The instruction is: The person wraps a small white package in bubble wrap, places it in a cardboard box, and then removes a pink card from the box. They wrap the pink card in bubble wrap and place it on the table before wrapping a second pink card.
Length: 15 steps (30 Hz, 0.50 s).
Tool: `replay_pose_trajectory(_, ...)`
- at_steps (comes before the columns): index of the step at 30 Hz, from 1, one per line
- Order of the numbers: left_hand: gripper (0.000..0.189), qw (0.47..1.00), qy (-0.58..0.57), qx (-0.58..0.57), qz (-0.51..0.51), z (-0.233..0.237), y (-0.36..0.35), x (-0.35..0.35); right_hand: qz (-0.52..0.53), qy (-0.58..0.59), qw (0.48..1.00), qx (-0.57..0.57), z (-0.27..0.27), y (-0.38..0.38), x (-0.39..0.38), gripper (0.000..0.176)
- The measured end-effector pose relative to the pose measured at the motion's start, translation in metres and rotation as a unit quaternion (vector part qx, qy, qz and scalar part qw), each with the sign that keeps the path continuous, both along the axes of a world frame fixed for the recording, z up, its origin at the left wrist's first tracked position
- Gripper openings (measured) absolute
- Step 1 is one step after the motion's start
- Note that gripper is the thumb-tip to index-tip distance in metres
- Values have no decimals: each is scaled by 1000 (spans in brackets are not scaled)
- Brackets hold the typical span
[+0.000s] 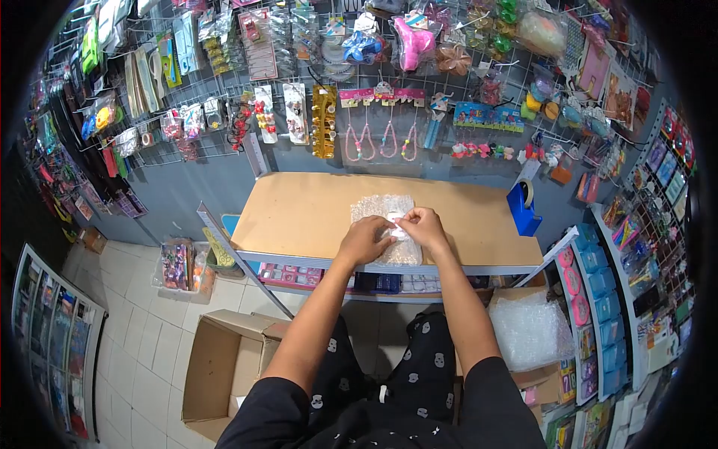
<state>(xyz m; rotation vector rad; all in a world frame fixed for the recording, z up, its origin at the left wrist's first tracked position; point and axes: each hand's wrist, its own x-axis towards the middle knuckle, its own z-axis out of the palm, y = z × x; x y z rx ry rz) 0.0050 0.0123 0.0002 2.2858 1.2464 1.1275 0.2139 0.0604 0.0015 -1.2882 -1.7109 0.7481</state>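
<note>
A sheet of bubble wrap [383, 203] lies flat on the wooden tabletop [299, 206]. On it is a small white item [397, 233], partly hidden by my fingers, so its kind cannot be made out. My left hand [365, 238] rests on the wrap with its fingers curled and its fingertips and thumb against the item's left side. From the right, my right hand [423, 227] pinches the item's upper edge between thumb and fingers. Both hands meet near the middle of the wrap.
A blue tape dispenser [524, 211] stands at the table's right end. An open cardboard box [224, 370] sits on the floor to the left. More bubble wrap [531, 333] is piled at lower right. Hair accessories hang on the wire grid [314, 82] behind.
</note>
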Motion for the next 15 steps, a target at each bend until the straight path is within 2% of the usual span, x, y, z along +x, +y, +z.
replay_pose_trajectory(5,40,999,1,-49,18,0,-1,-1,5,-20,999,-29,3,-9,0,27)
replay_pose_trajectory(8,43,996,-8,-78,32,7,-5,-1,96,158,981,-51,-29,17,18,19)
replay_pose_trajectory(11,43,997,-20,-64,35,7,-6,0,113,113,984,-75,-12,-5,20,10)
replay_pose_trajectory(15,43,998,-41,-51,19,-4,3,-2,152,64,985,42,-22,-1,26,11)
